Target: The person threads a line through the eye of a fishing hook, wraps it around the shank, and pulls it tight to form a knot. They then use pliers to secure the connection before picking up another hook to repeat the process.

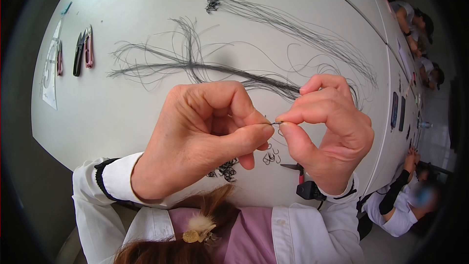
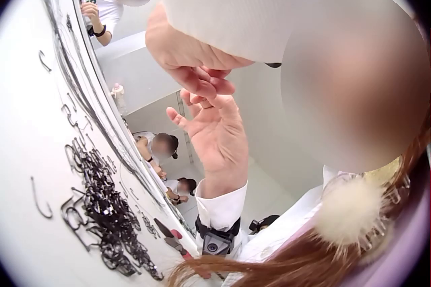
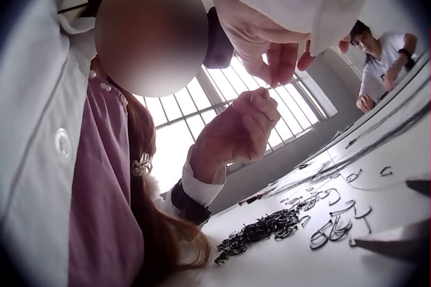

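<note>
In the head view, a small dark fish hook (image 1: 276,123) spans the narrow gap between both hands' fingertips, its bend showing just below. My left hand (image 1: 202,132) pinches one end between thumb and forefinger. Thumb and forefinger of my right hand (image 1: 332,129) grip the other end, with the remaining fingers curled above. The fingertips hide most of the hook. Beneath the hands lies a pile of black fish hooks (image 2: 111,213), and a smaller group of hooks (image 1: 271,156) sits beside it. Both wrist views show the left hand (image 3: 236,129) and right hand (image 2: 217,135) meeting at the fingertips.
A loose bundle of dark line (image 1: 220,70) crosses the table beyond the hands. Farther back lies another bundle (image 1: 293,27) with hooks at one end. Thread snips (image 1: 78,54) and a set square (image 1: 50,76) are at left; a red-handled cutter (image 1: 299,172) is near the right wrist.
</note>
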{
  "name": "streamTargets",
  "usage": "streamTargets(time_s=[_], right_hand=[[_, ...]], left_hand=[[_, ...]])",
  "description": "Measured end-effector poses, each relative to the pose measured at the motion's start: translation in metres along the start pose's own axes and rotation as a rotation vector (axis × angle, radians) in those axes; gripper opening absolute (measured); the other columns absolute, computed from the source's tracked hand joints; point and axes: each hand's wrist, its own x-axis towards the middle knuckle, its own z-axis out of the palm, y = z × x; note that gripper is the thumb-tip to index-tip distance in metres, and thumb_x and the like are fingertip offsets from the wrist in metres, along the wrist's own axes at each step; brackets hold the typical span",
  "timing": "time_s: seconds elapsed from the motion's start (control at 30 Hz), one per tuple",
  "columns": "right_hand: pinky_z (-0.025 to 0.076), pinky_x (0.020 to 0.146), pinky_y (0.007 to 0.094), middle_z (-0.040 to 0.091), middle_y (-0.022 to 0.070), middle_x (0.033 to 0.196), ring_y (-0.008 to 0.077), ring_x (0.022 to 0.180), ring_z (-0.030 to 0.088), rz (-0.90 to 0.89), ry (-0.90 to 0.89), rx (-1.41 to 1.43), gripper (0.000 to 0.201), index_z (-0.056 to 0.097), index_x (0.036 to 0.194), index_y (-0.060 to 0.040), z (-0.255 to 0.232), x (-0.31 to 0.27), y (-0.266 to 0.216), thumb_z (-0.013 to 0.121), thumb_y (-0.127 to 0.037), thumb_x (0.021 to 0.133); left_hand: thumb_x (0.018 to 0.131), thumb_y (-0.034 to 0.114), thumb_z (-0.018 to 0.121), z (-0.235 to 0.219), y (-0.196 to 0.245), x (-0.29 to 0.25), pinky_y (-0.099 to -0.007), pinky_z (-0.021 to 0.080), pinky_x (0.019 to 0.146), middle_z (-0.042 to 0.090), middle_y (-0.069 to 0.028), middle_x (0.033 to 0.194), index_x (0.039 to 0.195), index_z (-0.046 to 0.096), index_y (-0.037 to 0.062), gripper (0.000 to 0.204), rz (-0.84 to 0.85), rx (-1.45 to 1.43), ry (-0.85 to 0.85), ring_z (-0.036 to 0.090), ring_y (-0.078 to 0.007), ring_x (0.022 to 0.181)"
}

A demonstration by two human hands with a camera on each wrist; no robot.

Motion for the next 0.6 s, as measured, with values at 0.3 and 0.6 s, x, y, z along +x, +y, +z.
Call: streamTargets(time_s=[0.3, 0.6], right_hand=[[0.042, 0.079, 0.0366, 0.061, 0.0007, 0.066, 0.0129, 0.06, 0.052, 0.007, -0.007, -0.042, 0.013, 0.063, 0.072, -0.0054, -0.0007, -0.0002, -0.003, 0.065, 0.001, 0.06], [0.042, 0.079, 0.0365, 0.061, 0.0013, 0.065, 0.0133, 0.06, 0.052, 0.018, 0.018, -0.079, 0.016, 0.064, 0.071, -0.0054, 0.002, -0.002, -0.0056, 0.065, 0.004, 0.057]], left_hand=[[0.078, -0.004, 0.063, -0.0005, 0.0007, -0.0008, -0.0213, 0.048, 0.048, 0.063, -0.0109, 0.067, 0.072, 0.054, 0.0001, 0.012, -0.032, 0.009, -0.021, 0.058, -0.01, 0.051], [0.079, -0.003, 0.063, -0.0008, -0.0005, -0.0008, -0.0211, 0.046, 0.046, 0.063, -0.0104, 0.065, 0.071, 0.054, 0.0012, 0.013, -0.072, -0.004, -0.025, 0.057, -0.01, 0.05]])
